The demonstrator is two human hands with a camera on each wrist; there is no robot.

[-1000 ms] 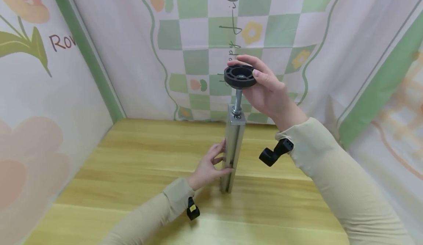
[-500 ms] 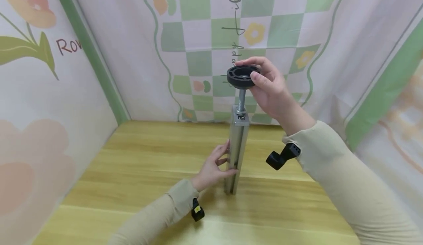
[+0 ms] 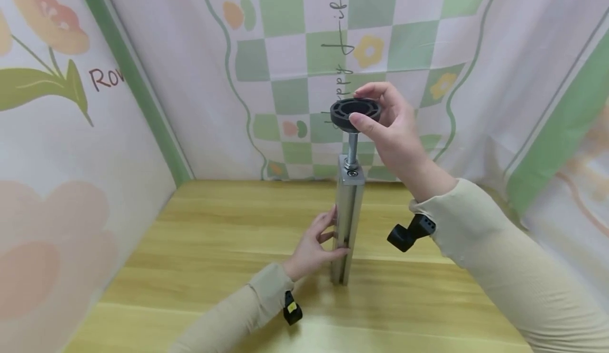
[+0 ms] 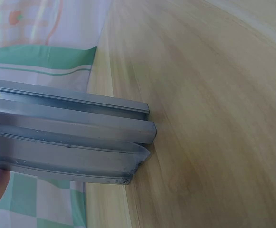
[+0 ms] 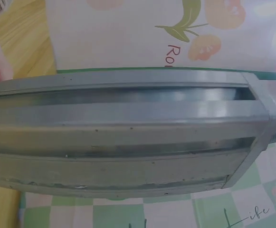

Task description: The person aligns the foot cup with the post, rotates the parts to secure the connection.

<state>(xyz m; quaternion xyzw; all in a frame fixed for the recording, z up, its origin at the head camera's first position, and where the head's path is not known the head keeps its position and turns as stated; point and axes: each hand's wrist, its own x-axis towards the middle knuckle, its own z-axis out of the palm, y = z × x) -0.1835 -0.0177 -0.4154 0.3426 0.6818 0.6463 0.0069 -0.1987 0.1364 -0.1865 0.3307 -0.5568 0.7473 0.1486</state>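
A slotted aluminium profile (image 3: 349,210) stands upright on the wooden table, capped by an end plate with a screw (image 3: 352,173) in it. From that plate rises a threaded rod (image 3: 352,149) with a nut at its base, topped by a round black levelling foot (image 3: 343,123). My right hand (image 3: 397,131) grips the foot's rim, thumb at the near side and fingers behind. Lower down, my left hand (image 3: 311,250) holds the profile between thumb and fingers. The left wrist view shows the profile's lower end (image 4: 142,142) at the tabletop; the right wrist view shows its slotted side (image 5: 128,128).
The wooden table (image 3: 214,226) reaches back to a hanging checkered cloth (image 3: 290,94). A printed flower panel (image 3: 47,131) closes off the left side. Black wrist cameras hang under both sleeves, the right-hand camera (image 3: 404,237) beside the profile.
My right thumb has moved left along the near rim of the black foot, the hand turning about it. The left hand keeps its hold; the whole view has shifted slightly.
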